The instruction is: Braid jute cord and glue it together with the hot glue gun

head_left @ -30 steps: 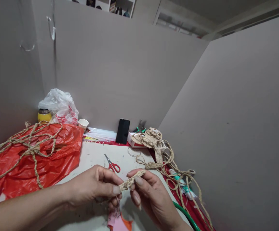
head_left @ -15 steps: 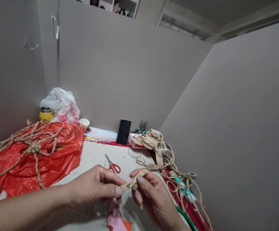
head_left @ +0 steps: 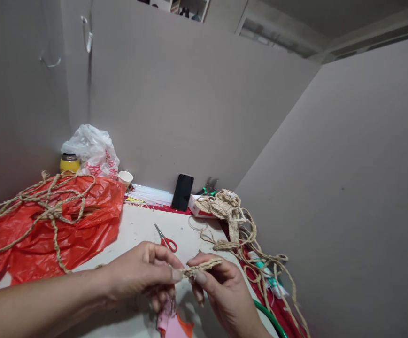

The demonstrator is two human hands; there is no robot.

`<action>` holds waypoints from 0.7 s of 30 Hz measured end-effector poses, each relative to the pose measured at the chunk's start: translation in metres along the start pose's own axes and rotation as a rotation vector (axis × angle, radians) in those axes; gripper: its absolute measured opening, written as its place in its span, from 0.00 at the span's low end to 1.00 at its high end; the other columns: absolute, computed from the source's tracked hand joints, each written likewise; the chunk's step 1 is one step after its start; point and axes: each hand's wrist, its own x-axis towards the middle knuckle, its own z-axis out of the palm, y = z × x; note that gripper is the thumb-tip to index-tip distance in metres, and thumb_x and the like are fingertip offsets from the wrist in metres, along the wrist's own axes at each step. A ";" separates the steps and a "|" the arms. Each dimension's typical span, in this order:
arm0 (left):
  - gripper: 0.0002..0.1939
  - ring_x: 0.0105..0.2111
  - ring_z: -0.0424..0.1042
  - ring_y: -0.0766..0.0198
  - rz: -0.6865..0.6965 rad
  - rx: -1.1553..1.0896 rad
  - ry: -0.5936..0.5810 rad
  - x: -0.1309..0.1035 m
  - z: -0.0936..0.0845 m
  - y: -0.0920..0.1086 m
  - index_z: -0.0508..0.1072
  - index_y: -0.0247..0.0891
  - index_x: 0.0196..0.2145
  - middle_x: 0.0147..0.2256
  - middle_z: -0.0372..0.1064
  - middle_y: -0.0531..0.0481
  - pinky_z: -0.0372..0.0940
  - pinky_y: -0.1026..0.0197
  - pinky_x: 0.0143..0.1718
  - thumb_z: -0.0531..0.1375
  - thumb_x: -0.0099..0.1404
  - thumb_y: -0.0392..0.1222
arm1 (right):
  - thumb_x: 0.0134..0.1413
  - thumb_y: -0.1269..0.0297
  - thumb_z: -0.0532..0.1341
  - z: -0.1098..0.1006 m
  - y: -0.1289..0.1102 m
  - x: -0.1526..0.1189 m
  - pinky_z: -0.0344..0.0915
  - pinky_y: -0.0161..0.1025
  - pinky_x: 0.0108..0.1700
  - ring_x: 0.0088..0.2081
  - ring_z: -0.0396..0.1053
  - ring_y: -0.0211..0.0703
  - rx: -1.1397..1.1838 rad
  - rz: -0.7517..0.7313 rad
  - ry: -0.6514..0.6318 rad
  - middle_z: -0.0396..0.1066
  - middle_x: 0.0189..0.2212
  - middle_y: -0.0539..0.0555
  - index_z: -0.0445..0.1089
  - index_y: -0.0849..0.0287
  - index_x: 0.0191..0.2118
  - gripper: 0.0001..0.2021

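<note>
A short piece of tan braided straw cord (head_left: 209, 265) is stretched between my two hands above the white tabletop. My left hand (head_left: 150, 272) pinches its left end between thumb and forefinger. Thumb and fingers of my right hand (head_left: 221, 286) grip the cord farther along, its tip lying over the forefinger. Just beyond my hands lie small scissors with red handles (head_left: 168, 243), partly hidden by my left hand. Beneath the hands is a pink and orange thing (head_left: 172, 324) whose kind I cannot make out.
Long braided cord (head_left: 54, 211) lies over a red plastic bag (head_left: 98, 234) at left. Along the back stand a yellow jar (head_left: 69, 164), a white plastic bag (head_left: 93, 145), a paper cup (head_left: 125, 178), a phone (head_left: 182, 192) and green-handled pliers (head_left: 209, 190). Coiled braid (head_left: 228, 206) trails down the right.
My right hand has shifted slightly on the cord and the cord's free tip now points farther right. The view has moved a little; both hands keep hold.
</note>
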 end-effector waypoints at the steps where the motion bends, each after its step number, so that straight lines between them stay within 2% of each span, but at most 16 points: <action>1: 0.17 0.14 0.61 0.72 -0.036 -0.024 -0.050 0.001 -0.001 -0.001 0.76 0.31 0.29 0.19 0.69 0.51 0.54 0.69 0.16 0.66 0.51 0.51 | 0.49 0.63 0.69 -0.001 -0.001 0.000 0.60 0.29 0.22 0.19 0.64 0.30 -0.020 -0.019 0.001 0.71 0.24 0.48 0.77 0.55 0.34 0.05; 4: 0.19 0.11 0.61 0.72 -0.123 -0.069 -0.162 0.004 -0.006 -0.006 0.77 0.29 0.25 0.17 0.69 0.49 0.54 0.69 0.13 0.63 0.54 0.52 | 0.51 0.63 0.68 -0.001 -0.003 -0.001 0.61 0.30 0.22 0.20 0.64 0.31 -0.056 -0.066 -0.018 0.71 0.27 0.49 0.77 0.54 0.34 0.04; 7: 0.16 0.12 0.62 0.72 -0.149 -0.101 -0.151 0.006 -0.009 -0.010 0.77 0.29 0.24 0.17 0.70 0.49 0.55 0.70 0.12 0.67 0.49 0.48 | 0.50 0.64 0.68 0.001 -0.006 0.000 0.61 0.31 0.21 0.20 0.64 0.32 -0.077 -0.101 -0.022 0.70 0.26 0.49 0.78 0.54 0.34 0.04; 11: 0.16 0.11 0.60 0.75 -0.127 -0.145 -0.090 0.006 -0.007 -0.014 0.73 0.30 0.18 0.16 0.68 0.51 0.59 0.70 0.13 0.70 0.45 0.46 | 0.49 0.64 0.69 0.004 -0.007 0.000 0.61 0.31 0.21 0.19 0.65 0.33 -0.114 -0.132 0.041 0.71 0.24 0.50 0.78 0.54 0.32 0.03; 14: 0.16 0.11 0.59 0.74 -0.098 -0.138 -0.022 0.004 -0.003 -0.014 0.72 0.31 0.18 0.15 0.67 0.52 0.57 0.70 0.14 0.70 0.45 0.47 | 0.49 0.64 0.68 0.006 -0.006 -0.001 0.62 0.31 0.22 0.18 0.65 0.33 -0.101 -0.121 0.091 0.70 0.19 0.48 0.78 0.55 0.32 0.03; 18: 0.17 0.14 0.60 0.73 0.034 0.023 0.101 -0.003 0.006 -0.010 0.70 0.32 0.19 0.16 0.67 0.52 0.54 0.69 0.16 0.68 0.47 0.49 | 0.49 0.63 0.69 0.008 -0.004 -0.002 0.62 0.30 0.23 0.19 0.65 0.32 -0.046 -0.095 0.151 0.70 0.19 0.47 0.77 0.57 0.32 0.05; 21: 0.14 0.17 0.61 0.71 0.170 0.206 0.210 -0.008 0.013 -0.004 0.68 0.33 0.18 0.16 0.65 0.54 0.56 0.68 0.20 0.65 0.51 0.46 | 0.49 0.62 0.69 0.012 -0.004 -0.001 0.62 0.29 0.24 0.19 0.65 0.31 0.006 -0.065 0.172 0.70 0.18 0.47 0.77 0.58 0.32 0.05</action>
